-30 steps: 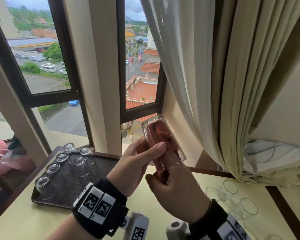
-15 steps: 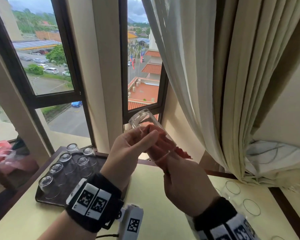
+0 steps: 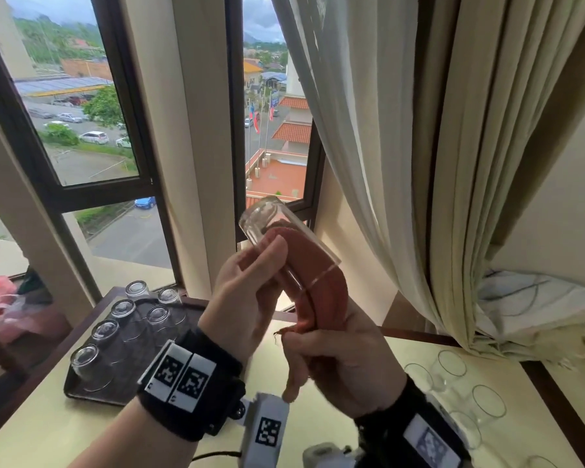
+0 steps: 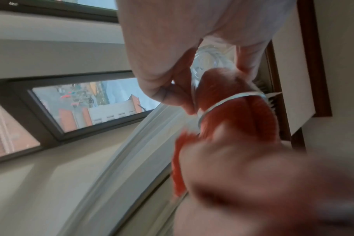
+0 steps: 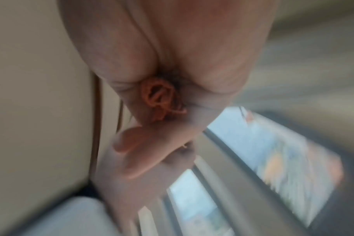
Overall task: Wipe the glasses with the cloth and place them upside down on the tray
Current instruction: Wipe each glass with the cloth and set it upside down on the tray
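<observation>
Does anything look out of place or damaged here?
Nothing stands out. The left hand grips the glass, the right hand holds the red cloth pushed inside, and six glasses stand upside down on the tray.

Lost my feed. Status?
Left hand holds glass. Right hand holds cloth, stuffed inside glass. Six done on tray. Nothing blocking.

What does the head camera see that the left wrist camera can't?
Only the head view shows the tray with six upside-down glasses, and more glasses upright on the table. Only the left wrist view shows the held glass's thick base from close up. Both show the left hand holding the glass and the red cloth stuffed inside.
</observation>
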Demonstrator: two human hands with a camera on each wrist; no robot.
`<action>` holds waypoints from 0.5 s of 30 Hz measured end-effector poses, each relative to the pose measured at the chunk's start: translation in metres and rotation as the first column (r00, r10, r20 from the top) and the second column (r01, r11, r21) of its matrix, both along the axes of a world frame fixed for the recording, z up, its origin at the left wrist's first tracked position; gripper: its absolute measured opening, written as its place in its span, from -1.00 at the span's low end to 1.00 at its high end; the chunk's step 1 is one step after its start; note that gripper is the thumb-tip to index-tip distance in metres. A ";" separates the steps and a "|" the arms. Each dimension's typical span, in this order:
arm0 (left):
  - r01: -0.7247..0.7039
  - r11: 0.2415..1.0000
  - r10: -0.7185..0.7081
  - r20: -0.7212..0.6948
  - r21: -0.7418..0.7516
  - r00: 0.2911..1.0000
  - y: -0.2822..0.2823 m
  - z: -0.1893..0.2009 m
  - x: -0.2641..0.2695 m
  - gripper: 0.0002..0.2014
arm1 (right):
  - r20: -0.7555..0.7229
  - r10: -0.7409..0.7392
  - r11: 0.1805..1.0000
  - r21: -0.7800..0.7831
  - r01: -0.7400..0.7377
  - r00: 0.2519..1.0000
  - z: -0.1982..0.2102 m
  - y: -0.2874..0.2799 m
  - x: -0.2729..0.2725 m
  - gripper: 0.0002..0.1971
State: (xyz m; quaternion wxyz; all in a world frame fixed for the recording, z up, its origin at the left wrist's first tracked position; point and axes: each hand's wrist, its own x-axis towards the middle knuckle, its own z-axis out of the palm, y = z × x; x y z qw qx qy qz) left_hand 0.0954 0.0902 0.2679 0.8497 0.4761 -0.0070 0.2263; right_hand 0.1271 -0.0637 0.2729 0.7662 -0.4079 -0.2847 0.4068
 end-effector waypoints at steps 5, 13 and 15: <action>-0.020 0.980 0.028 -0.038 0.196 0.999 0.011 0.004 0.003 -0.65 | 0.999 0.023 0.696 -0.047 0.717 0.043 -0.008 -0.008 0.022 -0.60; 0.021 0.982 -0.016 -0.025 0.187 1.000 -0.008 -0.014 0.004 -0.78 | 0.549 -0.096 0.934 -0.239 0.266 0.831 -0.010 0.006 0.029 -0.53; 0.130 0.991 -0.129 -0.006 0.023 0.992 -0.009 -0.015 0.003 -0.67 | 0.149 0.007 0.999 -0.049 0.000 0.989 -0.006 0.001 0.022 -0.42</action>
